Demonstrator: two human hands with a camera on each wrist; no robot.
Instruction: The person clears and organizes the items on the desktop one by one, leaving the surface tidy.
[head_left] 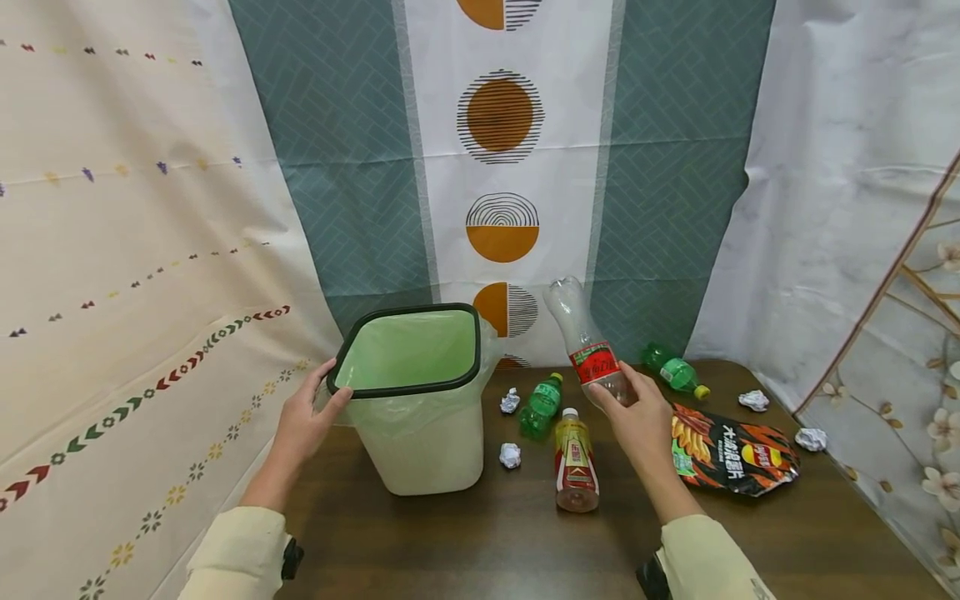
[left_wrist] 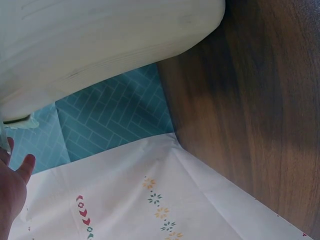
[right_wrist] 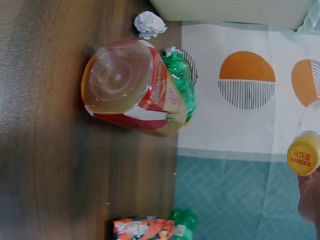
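My left hand [head_left: 311,417] grips the left rim of a pale bin [head_left: 420,433] with a black rim and a green liner; its thumb lies on the rim. In the left wrist view the bin's wall [left_wrist: 100,40] fills the top and my left hand [left_wrist: 12,185] shows at the lower left. My right hand [head_left: 637,412] holds a clear, empty cola bottle [head_left: 581,333] with a red label, raised to the right of the bin, base up and leaning left. The right wrist view shows this bottle's yellow cap [right_wrist: 303,155] just above my right hand [right_wrist: 310,195].
On the dark wooden table [head_left: 465,542] lie a tea bottle [head_left: 575,462], two green bottles [head_left: 542,404] [head_left: 675,371], a chip bag [head_left: 731,458] and several crumpled paper balls [head_left: 510,455]. Patterned cloth hangs behind and on both sides.
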